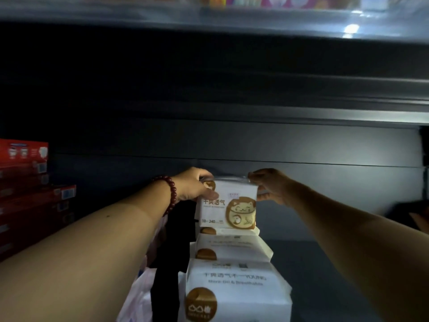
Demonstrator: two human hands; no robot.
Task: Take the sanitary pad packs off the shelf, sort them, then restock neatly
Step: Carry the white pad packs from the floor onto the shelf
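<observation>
- White pad pack (228, 203) with gold cat print, upright, face toward the camera, at the far end of a row of like packs; seems to rest on or just above the next pack (232, 246), contact line not clear.
- Row of white packs (236, 289) runs front to back on the dark shelf (325, 263); likely restocking, each pack lined up behind the last so the column stays straight.
- Held by its top corners, probably to square it up with the row and keep the printed face forward.
- Left hand (192, 184): curled over the top left corner, thumb on the front face, fingers behind, pinching the pack.
- Right hand (270, 187): fingers closed on the top right corner, thumb at the side edge, pinching the same pack.
- Red bead bracelet (170, 194) on the left wrist.
- Pinkish packs (141, 296) low, left of the row, partly hidden by the arm; type unclear.
- Red boxes (25, 180) stacked at far left, well apart.
- Shelf right of the row looks bare; very dim.
</observation>
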